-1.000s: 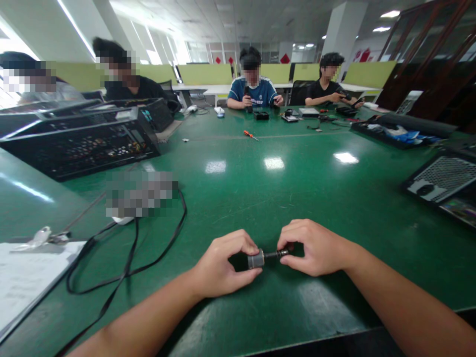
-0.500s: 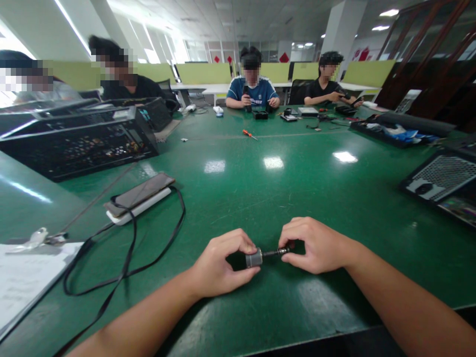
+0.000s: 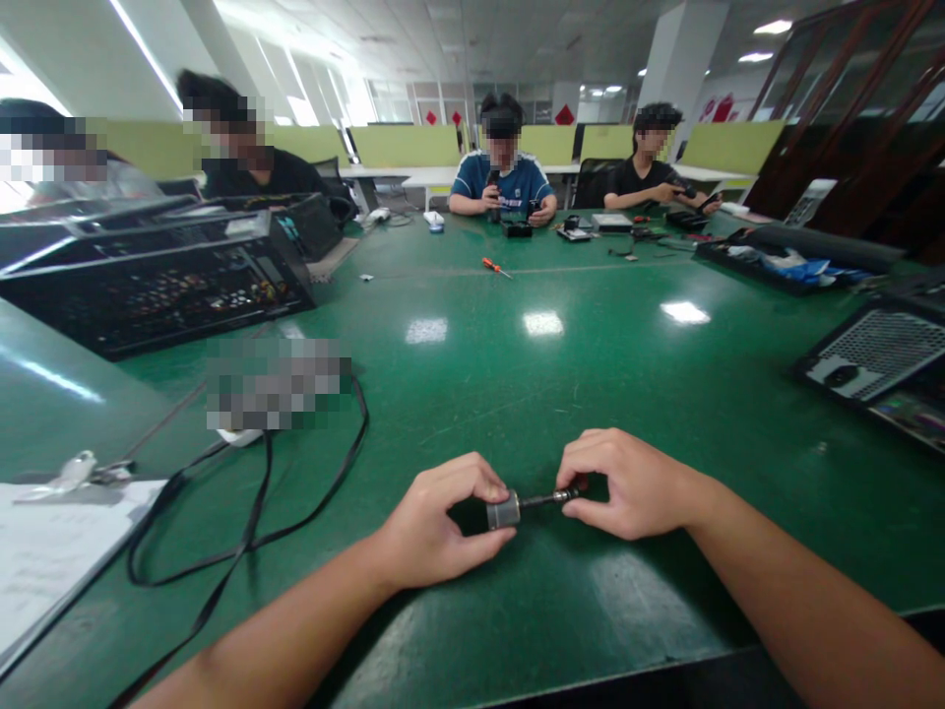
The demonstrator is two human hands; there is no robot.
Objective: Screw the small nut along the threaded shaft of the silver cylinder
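My left hand [image 3: 449,527] pinches a short grey cylinder [image 3: 503,512] between thumb and fingers, just above the green table. From the cylinder's right end a thin dark rod [image 3: 537,501] runs toward my right hand [image 3: 616,485]. The fingertips of that hand close on the rod's far end, at a shiny ringed fitting [image 3: 562,495]. Cylinder and rod lie in one line, nearly level. My fingers cover part of both ends, and whether the rod is fixed in the cylinder I cannot tell.
A white power strip [image 3: 240,436] with a looping black cable [image 3: 255,532] and a clipboard [image 3: 81,551] lie left. Computer cases stand at left [image 3: 169,295] and right [image 3: 878,359]. An orange screwdriver [image 3: 493,266] lies further back. Several people sit around the table [image 3: 472,364].
My right hand has shifted very slightly to the right with the rod's end. My left hand has hardly moved. Across the table, a person's hand with a dark object has moved a little.
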